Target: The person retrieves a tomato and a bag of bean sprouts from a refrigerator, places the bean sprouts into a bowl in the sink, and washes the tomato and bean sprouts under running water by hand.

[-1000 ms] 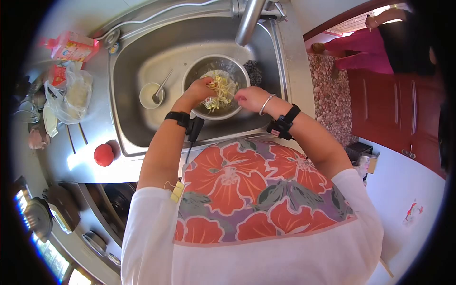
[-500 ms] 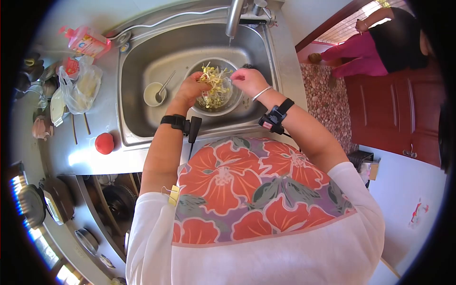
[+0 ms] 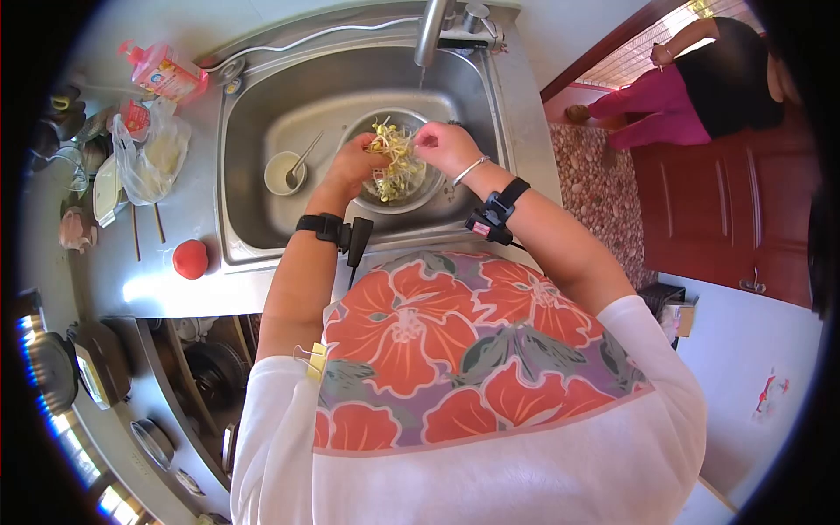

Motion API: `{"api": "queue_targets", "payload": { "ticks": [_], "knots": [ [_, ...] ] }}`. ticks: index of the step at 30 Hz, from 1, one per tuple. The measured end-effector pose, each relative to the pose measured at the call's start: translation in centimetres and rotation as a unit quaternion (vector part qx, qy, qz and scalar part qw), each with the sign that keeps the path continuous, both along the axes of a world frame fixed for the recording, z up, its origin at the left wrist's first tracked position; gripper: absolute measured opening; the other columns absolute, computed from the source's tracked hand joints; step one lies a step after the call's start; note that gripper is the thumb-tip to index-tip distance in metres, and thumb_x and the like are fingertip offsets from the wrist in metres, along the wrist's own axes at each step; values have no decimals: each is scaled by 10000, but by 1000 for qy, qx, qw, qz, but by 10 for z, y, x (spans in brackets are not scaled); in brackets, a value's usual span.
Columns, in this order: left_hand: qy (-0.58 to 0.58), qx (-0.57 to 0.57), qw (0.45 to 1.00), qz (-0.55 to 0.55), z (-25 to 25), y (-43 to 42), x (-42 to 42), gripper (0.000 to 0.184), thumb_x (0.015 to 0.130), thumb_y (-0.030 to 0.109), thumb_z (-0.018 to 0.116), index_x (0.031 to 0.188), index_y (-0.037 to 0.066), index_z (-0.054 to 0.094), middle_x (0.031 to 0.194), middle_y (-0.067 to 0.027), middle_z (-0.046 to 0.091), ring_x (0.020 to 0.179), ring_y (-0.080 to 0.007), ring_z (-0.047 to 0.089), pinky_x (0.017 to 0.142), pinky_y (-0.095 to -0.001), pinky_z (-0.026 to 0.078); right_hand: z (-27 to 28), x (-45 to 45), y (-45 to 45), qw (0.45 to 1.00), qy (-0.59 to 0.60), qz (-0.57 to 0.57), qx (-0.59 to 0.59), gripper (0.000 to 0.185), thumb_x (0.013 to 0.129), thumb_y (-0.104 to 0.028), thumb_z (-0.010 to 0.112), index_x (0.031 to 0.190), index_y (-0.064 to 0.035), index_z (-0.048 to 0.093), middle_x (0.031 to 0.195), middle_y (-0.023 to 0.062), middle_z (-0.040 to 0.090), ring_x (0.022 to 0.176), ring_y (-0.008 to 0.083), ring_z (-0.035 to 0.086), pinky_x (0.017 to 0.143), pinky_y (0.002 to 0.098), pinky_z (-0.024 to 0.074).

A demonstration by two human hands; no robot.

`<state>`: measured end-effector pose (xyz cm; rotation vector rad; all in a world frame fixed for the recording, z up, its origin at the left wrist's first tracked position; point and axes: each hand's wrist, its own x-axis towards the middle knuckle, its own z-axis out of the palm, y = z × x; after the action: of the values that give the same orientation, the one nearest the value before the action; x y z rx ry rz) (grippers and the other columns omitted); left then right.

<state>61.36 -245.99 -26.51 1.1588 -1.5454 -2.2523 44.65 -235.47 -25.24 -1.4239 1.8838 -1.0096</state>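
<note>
My left hand is closed around a bunch of bean sprouts, with yellow heads and pale stems. The bunch is over a round metal bowl that sits in the sink, and more sprouts show low in the bowl. On the bunch's right side is my right hand, its thumb and fingers pinched together. Whatever lies between those fingertips is too small to make out. A thin stream of water falls from the faucet behind the bowl.
The steel sink also holds a small white bowl with a spoon. Left on the counter are a red round fruit or vegetable, chopsticks, a plastic bag and a pink pump bottle. Another person stands at the right.
My right hand has shifted slightly left, closer to the sprouts. My left hand keeps its hold on the bunch in nearly the same place.
</note>
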Motion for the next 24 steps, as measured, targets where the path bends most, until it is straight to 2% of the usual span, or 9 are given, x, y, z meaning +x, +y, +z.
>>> {"api": "queue_targets", "payload": {
  "ticks": [2,5,9,14,15,17,20,23,24],
  "knots": [
    [-1,4,1000,1,1,0,-1,379,694,11,633,1041,97,509,917,-1,573,817,-124,556,672,-274,452,-4,3,0,1000,19,10,-20,115,694,-135,616,786,-67,601,730,109,615,680,256,600,611,336,471],
    [2,7,1000,0,0,1,-3,385,692,8,634,1045,97,508,916,0,571,817,-124,555,675,-278,454,5,9,0,996,87,-12,19,125,696,-128,616,797,-57,596,712,106,619,662,242,604,607,324,471],
    [-11,-8,1000,-2,-3,-1,-2,395,691,2,629,1055,94,507,914,0,571,812,-123,555,672,-276,455,4,-5,7,998,54,10,13,121,706,-112,604,815,-60,607,703,106,619,657,247,604,607,324,471],
    [27,40,998,41,-12,-10,9,391,678,-35,614,1045,61,519,899,-28,576,799,-149,561,646,-276,463,5,-20,24,999,38,-4,34,119,728,-110,584,833,-71,625,732,117,624,693,259,604,629,334,473],
    [36,52,997,46,-12,-12,11,384,684,-39,609,1043,62,520,899,-28,576,798,-150,564,647,-275,465,1,-27,29,987,120,49,92,123,732,-114,580,837,-71,628,749,122,623,709,263,603,640,336,472],
    [53,57,996,48,-12,-14,14,364,693,-42,604,1031,62,523,898,-31,577,793,-150,568,651,-271,469,-15,-38,37,927,276,151,205,131,741,-121,572,846,-72,633,784,132,622,740,271,600,664,339,470],
    [62,65,995,40,0,-15,14,363,709,-37,592,1048,61,508,918,-33,574,805,-155,568,670,-279,473,-19,-40,38,953,278,59,102,162,745,-122,556,877,-86,642,842,142,613,783,287,590,706,345,468],
    [56,66,996,19,-1,-15,15,372,715,-36,586,1064,59,500,941,-38,574,822,-157,567,683,-284,476,11,-29,20,994,106,-38,6,187,743,-117,546,901,-102,645,876,137,603,775,295,585,710,352,468],
    [54,63,996,10,0,-16,14,375,715,-37,586,1067,59,500,947,-40,574,826,-157,568,684,-284,476,16,-27,14,996,83,-40,-14,197,738,-118,549,910,-104,642,888,134,599,775,295,583,706,361,468]
  ]
}}
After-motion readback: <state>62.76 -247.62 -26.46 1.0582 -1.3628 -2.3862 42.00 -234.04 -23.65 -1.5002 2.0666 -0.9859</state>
